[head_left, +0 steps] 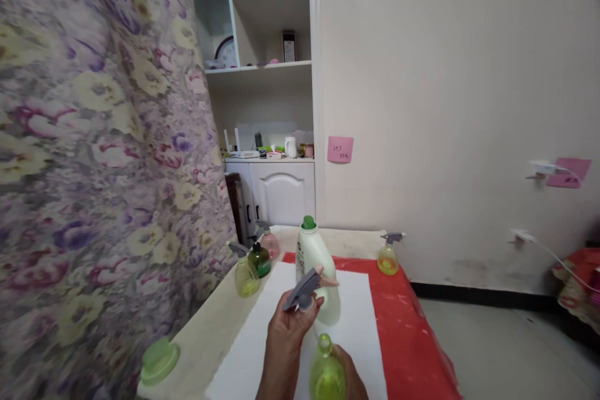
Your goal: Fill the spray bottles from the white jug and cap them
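In my left hand (291, 328) is a grey spray head (304, 290) with a pinkish trigger, gripped by its collar above the table. Its thin dip tube hangs down near the mouth of a yellow-green spray bottle (328, 372). My right hand (351, 375) wraps round the side of that bottle, which stands uncapped with its neck up; part of the hand is hidden behind it. Just beyond my left hand stands a large pale green detergent jug (316, 250) with a green cap, partly covered by the spray head.
At the table's left stand a yellow-green spray bottle (247, 278), a dark green pump bottle (259, 259) and a pink spray bottle (270, 244). Another spray bottle (388, 258) is at the far right. A green lid (159, 359) lies front left. White paper (360, 312) covers red cloth (405, 331).
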`<state>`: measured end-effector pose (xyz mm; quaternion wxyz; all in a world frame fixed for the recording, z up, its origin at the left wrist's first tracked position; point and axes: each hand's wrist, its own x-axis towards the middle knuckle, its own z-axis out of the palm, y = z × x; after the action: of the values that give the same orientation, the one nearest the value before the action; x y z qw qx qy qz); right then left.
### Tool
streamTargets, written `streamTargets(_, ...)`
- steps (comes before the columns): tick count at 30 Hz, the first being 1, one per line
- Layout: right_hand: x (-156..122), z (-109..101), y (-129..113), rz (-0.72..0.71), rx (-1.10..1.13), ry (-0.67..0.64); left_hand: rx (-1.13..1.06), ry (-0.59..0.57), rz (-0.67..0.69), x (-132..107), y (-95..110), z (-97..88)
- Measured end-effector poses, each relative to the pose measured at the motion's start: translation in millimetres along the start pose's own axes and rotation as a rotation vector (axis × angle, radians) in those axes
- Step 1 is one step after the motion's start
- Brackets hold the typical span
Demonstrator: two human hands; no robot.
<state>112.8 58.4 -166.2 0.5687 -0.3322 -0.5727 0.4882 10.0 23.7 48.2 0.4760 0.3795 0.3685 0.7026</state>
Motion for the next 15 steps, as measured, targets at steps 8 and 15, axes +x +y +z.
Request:
streamTargets(8,0.4,0.1,-24.8,0.008,-0.103,-0.048,0.177,0.003,-0.043,-6.1,-49.9,-24.4)
streamTargets(15,-1.6,-0.1,-27.8,-0.038,-0.15,-0.038,0.309,-0.158,-0.096,-5.9,-69.4,-45.7)
